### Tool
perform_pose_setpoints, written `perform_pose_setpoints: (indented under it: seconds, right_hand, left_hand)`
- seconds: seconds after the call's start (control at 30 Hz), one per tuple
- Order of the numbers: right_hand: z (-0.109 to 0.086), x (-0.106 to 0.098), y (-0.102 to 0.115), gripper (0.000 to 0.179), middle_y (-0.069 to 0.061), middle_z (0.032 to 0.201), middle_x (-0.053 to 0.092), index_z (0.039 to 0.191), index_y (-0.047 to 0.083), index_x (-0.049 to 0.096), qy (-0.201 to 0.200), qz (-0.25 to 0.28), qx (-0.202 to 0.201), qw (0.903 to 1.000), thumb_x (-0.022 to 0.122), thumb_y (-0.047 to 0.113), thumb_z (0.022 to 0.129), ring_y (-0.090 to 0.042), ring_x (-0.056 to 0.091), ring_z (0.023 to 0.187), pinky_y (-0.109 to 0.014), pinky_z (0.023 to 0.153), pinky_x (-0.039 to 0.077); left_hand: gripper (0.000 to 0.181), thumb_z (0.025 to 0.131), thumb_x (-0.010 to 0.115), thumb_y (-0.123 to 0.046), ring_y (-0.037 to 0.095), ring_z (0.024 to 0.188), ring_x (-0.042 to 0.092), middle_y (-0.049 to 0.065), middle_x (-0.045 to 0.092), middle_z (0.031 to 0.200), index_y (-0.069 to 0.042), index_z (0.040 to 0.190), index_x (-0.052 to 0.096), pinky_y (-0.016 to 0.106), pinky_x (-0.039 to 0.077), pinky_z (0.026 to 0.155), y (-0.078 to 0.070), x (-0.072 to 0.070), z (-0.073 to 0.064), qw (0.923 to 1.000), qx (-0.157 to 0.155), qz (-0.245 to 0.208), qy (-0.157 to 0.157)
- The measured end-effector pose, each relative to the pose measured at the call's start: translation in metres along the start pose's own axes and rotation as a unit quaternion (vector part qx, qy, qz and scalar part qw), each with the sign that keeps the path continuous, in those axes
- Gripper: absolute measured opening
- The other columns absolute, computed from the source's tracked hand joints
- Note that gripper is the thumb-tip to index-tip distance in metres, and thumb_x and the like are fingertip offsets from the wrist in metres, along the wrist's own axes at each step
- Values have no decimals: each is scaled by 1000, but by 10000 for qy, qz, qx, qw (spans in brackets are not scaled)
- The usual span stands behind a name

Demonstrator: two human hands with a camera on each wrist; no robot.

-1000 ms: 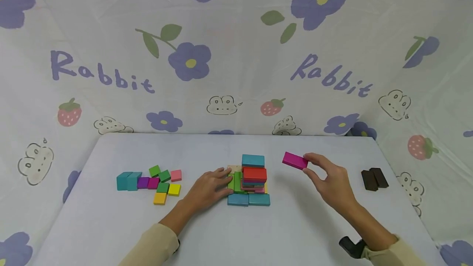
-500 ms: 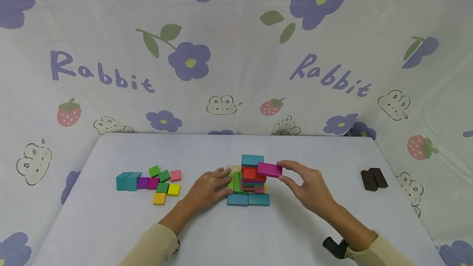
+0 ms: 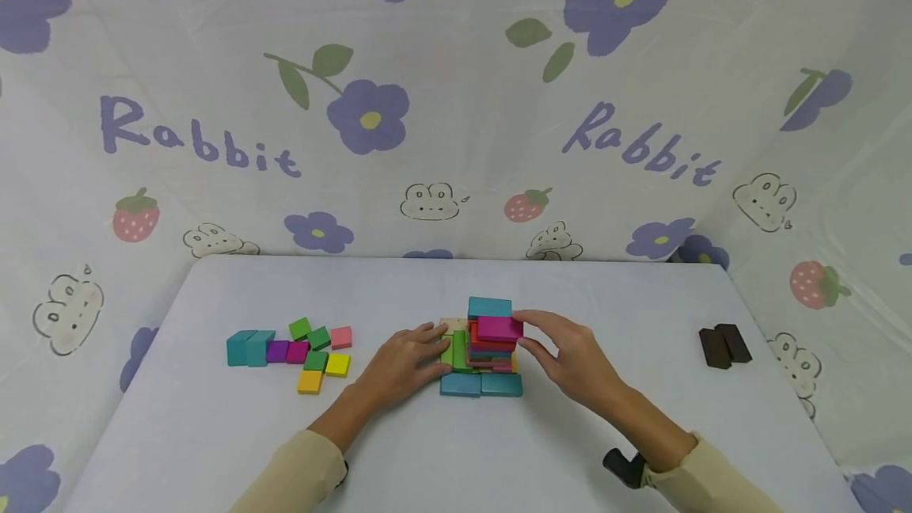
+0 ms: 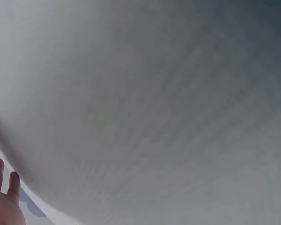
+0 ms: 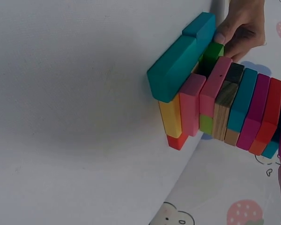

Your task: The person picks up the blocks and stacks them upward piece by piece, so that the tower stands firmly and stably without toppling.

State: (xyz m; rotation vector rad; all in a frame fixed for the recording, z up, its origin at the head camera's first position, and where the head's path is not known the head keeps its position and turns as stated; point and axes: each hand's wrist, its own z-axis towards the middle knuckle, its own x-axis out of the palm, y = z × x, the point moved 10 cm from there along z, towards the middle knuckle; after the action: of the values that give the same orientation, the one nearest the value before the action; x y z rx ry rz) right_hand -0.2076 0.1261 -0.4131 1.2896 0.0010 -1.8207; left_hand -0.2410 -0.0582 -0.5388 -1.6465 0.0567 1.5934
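My right hand [image 3: 586,361] pinches a magenta wooden block [image 3: 499,328] by its right end, between thumb and fingertips. The block overlaps the top of a multicoloured block stack [image 5: 243,103], just over its red block [image 5: 268,116]. In the right wrist view the magenta block shows only at the right edge. My left hand [image 3: 399,361] rests at the stack's left side, fingers extended, fingertips at the green blocks [image 3: 458,351]. A teal block [image 3: 489,307] stands behind the red one. Two flat teal blocks [image 3: 460,385] lie along the front.
Loose cubes, green, yellow [image 3: 337,366], pink and purple, lie to the left beside two larger teal blocks [image 3: 260,348]. Two dark brown blocks [image 3: 715,348] lie at the far right of the white table [image 3: 456,457]. A printed cloth [image 3: 456,101] hangs behind.
My right hand has carried the magenta block leftward from beside the stack to over its top. My left hand has stayed in place.
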Motion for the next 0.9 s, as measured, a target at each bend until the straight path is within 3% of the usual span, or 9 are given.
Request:
perform_pose_setpoints:
  seconds: [0.67, 0.9]
  right_hand:
    - [5, 10, 6, 46, -8, 119, 69, 122, 5, 66, 210, -246, -346, 9989, 81, 0, 80, -23, 65, 114, -36, 92, 55]
    - [7, 10, 5, 49, -5, 124, 68, 124, 9, 66, 152, -435, -368, 9983, 85, 9, 79, -24, 58, 120, -43, 96, 53]
  left_hand:
    - [52, 94, 68, -40, 27, 141, 42, 3, 51, 148, -12, 137, 60, 49, 38, 112, 1, 0, 1, 10000, -51, 68, 15]
    - [52, 94, 68, -40, 26, 141, 42, 3, 51, 148, -12, 137, 60, 49, 38, 112, 1, 0, 1, 9999, -60, 85, 9]
